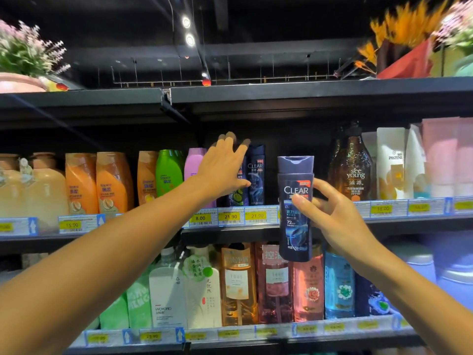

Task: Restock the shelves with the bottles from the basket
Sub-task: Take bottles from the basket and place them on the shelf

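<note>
My right hand [330,213] grips a dark blue Clear shampoo bottle [295,201] upright in front of the middle shelf [256,228]. A dark gap in the shelf row lies just behind the held bottle. My left hand [222,170] reaches into the shelf with its fingers spread over the top of a dark Clear bottle [239,185], and its thumb rests against that bottle's front. A second Clear bottle [256,175] stands upright just to the right of it. The basket is out of view.
Orange, green and pink bottles [169,172] fill the middle shelf to the left, brown and white Pantene packs [390,162] to the right. The lower shelf [243,334] holds several tall bottles. Potted flowers stand on the top shelf [307,89]. Yellow price tags line the shelf edges.
</note>
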